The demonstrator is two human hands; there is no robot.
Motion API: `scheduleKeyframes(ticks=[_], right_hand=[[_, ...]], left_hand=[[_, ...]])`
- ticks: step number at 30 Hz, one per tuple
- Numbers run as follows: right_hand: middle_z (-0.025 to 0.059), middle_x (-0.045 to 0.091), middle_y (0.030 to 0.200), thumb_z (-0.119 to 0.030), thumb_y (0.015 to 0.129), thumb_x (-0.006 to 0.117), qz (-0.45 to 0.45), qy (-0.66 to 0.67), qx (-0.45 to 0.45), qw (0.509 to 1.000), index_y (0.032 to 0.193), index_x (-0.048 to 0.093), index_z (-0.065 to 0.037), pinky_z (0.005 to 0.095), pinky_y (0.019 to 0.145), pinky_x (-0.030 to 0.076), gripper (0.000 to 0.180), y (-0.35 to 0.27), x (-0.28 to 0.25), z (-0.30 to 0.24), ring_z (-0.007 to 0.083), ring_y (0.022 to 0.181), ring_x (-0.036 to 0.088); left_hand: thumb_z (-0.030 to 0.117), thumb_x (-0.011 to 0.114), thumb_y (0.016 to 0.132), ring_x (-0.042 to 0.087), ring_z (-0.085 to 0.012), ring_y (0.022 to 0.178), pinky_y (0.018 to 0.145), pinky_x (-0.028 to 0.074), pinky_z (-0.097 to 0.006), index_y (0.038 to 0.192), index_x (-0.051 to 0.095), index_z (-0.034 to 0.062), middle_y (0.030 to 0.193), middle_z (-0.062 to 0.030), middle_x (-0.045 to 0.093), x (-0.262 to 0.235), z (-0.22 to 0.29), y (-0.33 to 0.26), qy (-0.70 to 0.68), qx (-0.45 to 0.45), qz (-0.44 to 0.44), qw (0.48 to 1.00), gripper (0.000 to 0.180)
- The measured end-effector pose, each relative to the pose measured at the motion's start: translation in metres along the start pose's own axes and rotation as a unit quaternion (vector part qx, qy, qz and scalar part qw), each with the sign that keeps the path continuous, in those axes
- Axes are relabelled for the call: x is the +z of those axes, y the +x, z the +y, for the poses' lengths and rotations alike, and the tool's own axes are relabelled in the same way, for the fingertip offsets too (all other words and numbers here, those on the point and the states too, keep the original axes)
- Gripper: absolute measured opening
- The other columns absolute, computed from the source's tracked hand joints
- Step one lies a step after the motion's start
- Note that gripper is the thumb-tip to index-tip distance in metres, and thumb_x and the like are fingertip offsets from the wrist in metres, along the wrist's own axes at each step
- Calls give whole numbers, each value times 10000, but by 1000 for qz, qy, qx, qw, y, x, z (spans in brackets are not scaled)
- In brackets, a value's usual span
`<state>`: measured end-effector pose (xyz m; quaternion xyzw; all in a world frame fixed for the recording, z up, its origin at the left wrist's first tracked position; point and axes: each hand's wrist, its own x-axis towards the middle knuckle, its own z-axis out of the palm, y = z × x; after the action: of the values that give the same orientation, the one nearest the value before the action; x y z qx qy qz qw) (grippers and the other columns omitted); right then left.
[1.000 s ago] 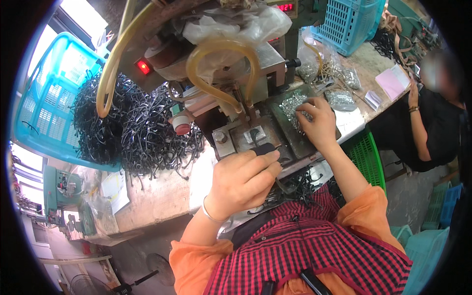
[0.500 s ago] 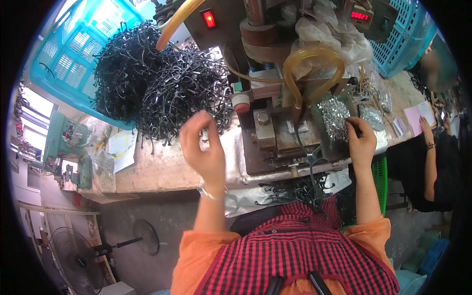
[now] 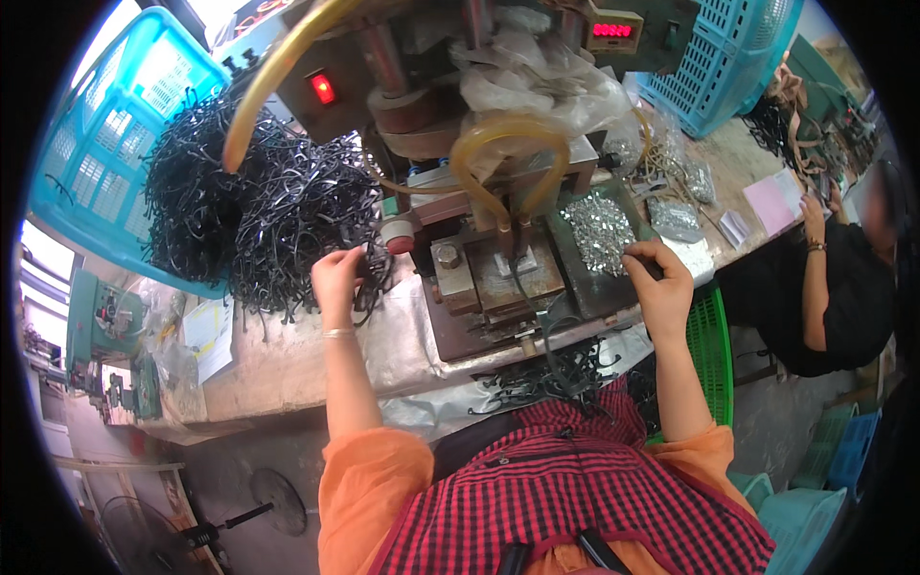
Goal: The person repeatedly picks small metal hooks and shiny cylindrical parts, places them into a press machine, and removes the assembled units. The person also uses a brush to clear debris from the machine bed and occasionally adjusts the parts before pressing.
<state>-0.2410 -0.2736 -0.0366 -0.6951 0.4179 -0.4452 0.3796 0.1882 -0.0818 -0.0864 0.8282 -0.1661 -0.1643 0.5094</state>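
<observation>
At the right edge of a large pile of thin black hooked pieces (image 3: 297, 220), my left hand (image 3: 337, 280) has its fingers closed. What lies between its fingertips is hard to make out against the dark pieces. My right hand (image 3: 663, 280) has thumb and fingers pinched beside a heap of small shiny metal pieces (image 3: 599, 235); anything in that pinch is too small to name. Between my hands stands a press with a flat metal block (image 3: 516, 287) and a bolted block (image 3: 454, 278). A dark strip (image 3: 544, 340) hangs from the press toward my lap.
Yellow hoses (image 3: 508, 125) loop down at the press, near a red button (image 3: 397, 240). More black pieces (image 3: 546, 374) lie below the bench edge. Blue baskets (image 3: 101, 153) stand behind, a green basket (image 3: 711, 355) at right. Another person (image 3: 834, 287) works farther right.
My left hand has moved from above the bench to the right edge of the black pile. My right hand stays by the metal pieces. The whole view has shifted.
</observation>
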Motion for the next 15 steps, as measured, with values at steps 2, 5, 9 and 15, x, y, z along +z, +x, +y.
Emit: scheduleKeyframes(ticks=[2,5,9,15], right_hand=[[66,741,948,-11,828,750,-38,26,-22,999,949,742,-2,288,840,525,122,-4,3,-24,159,902,688],[63,739,939,-9,844,736,-135,89,-88,983,947,728,4,284,859,526,104,8,23,-75,152,919,697],[66,713,957,-7,831,759,-158,197,-64,966,1108,634,18,286,872,522,306,14,62,-86,140,933,685],[64,710,935,19,825,750,-190,265,1,945,1197,592,26,257,835,506,404,8,73,-93,113,916,667]], left_hand=[[238,733,954,688,-140,773,623,582,-287,987,759,11,877,-43,729,-14,-23,-3,-201,28,60,977,230],[221,642,1034,684,-157,919,760,584,-295,1127,656,11,1065,-71,714,-20,-24,-20,-342,28,180,922,230],[212,629,1053,583,-90,840,707,494,-231,1059,609,36,929,-25,637,9,-10,-56,-226,226,293,901,177],[27,605,1009,631,-149,896,785,568,-274,1070,502,34,1043,-118,637,7,140,-176,-371,494,25,786,119]])
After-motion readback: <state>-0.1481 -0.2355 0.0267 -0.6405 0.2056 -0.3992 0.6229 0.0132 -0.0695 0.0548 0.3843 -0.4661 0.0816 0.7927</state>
